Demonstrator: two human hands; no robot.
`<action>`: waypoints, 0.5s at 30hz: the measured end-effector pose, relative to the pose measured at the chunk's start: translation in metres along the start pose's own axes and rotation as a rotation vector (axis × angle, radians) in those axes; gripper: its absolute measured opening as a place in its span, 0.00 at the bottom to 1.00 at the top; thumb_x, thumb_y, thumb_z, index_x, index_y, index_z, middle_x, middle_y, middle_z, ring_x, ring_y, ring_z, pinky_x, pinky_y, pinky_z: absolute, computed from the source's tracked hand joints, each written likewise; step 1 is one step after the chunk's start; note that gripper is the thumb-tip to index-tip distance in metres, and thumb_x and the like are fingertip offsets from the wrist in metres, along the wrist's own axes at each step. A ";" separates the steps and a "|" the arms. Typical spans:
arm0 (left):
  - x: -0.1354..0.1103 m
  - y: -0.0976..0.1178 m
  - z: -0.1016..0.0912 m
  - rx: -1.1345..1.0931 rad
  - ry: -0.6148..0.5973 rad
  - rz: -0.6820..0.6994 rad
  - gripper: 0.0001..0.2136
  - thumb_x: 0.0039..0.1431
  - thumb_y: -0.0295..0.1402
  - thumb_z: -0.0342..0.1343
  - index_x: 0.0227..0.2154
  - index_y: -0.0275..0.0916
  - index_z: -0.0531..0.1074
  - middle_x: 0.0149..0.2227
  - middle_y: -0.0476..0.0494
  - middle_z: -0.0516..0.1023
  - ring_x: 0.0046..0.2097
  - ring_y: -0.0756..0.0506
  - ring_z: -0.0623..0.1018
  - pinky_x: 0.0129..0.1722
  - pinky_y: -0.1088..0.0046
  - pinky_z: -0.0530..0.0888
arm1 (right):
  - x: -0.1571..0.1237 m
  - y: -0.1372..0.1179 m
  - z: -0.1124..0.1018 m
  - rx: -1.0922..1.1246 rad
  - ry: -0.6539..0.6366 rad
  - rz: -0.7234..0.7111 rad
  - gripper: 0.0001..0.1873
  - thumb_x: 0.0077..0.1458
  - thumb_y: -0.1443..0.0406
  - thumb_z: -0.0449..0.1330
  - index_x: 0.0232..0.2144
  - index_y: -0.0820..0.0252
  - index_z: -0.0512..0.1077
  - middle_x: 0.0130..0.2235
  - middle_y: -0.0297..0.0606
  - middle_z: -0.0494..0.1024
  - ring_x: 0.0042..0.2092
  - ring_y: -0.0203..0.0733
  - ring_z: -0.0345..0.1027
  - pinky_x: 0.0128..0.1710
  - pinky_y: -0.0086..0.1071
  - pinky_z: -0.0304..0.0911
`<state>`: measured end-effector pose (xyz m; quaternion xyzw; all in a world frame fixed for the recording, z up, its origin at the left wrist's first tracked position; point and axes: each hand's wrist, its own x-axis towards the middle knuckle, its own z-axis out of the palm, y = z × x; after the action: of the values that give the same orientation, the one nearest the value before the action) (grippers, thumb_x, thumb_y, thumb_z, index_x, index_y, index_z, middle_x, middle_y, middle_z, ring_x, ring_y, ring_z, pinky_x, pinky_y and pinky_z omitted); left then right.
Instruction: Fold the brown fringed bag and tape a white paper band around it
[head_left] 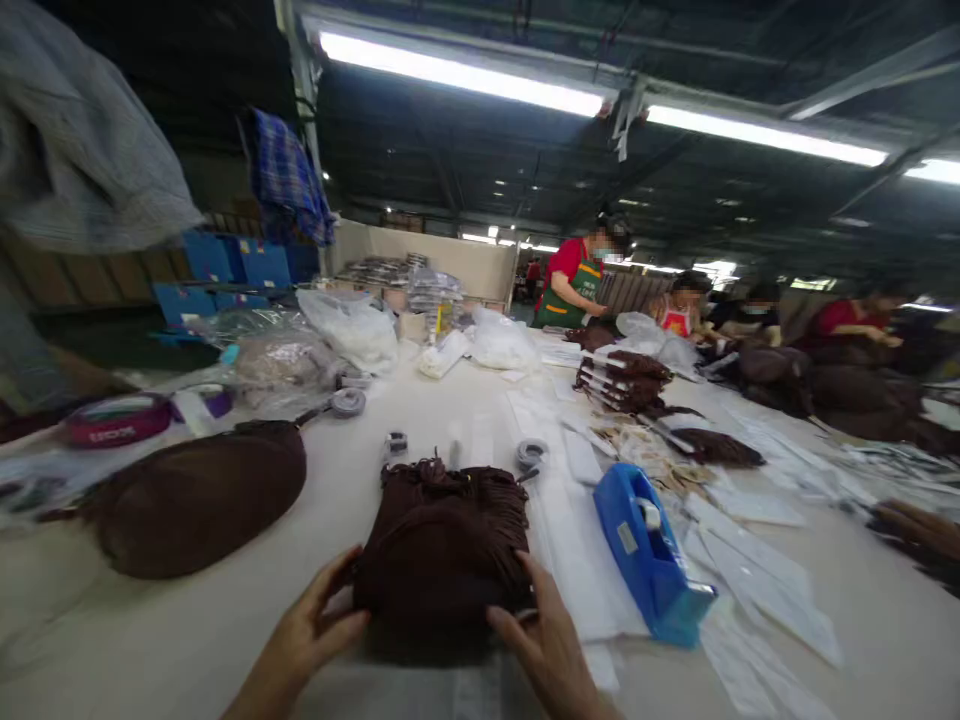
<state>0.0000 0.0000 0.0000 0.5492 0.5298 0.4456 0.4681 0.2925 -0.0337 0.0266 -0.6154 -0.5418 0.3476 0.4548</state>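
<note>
Smooth, rounded brown bag [206, 500] at left. Left hand [306, 630] half-open, thumb and fingers touching a soft, fringed brown bundle [442, 575] between both hands, over the table [172, 640]. Right hand [546, 640] likewise, opposite side. Then a glossy blue tape dispenser [651, 580].

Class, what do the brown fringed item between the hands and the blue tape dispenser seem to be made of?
Brown fringed item: probably suede or similar fabric, matte; soft strips, hardly any shine.
Blue tape dispenser: likely plastic, fairly glossy; rigid-looking body, paler sheen at its near end.
</note>
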 end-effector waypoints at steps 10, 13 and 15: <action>0.040 0.090 0.033 -0.341 -0.035 -0.051 0.23 0.32 0.35 0.67 0.37 0.37 0.73 0.35 0.46 0.76 0.37 0.45 0.73 0.37 0.73 0.71 | 0.053 -0.052 -0.022 0.539 -0.210 0.047 0.24 0.30 0.63 0.70 0.35 0.62 0.72 0.27 0.31 0.74 0.28 0.34 0.63 0.25 0.25 0.56; 0.053 0.108 0.035 -0.406 -0.009 -0.129 0.22 0.30 0.38 0.68 0.33 0.36 0.74 0.34 0.45 0.76 0.34 0.46 0.73 0.34 0.70 0.72 | 0.067 -0.061 -0.023 0.562 -0.163 0.100 0.24 0.29 0.62 0.70 0.33 0.63 0.72 0.24 0.30 0.72 0.23 0.29 0.58 0.20 0.24 0.50; 0.059 0.114 0.039 -0.415 -0.004 -0.152 0.21 0.30 0.39 0.67 0.31 0.35 0.73 0.31 0.44 0.76 0.33 0.46 0.73 0.33 0.68 0.72 | 0.074 -0.061 -0.021 0.581 -0.141 0.130 0.24 0.28 0.60 0.69 0.32 0.64 0.71 0.25 0.32 0.73 0.23 0.30 0.60 0.21 0.25 0.52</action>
<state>0.0596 0.0576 0.1055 0.4007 0.4657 0.5074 0.6042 0.3031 0.0355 0.0959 -0.4674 -0.4091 0.5582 0.5500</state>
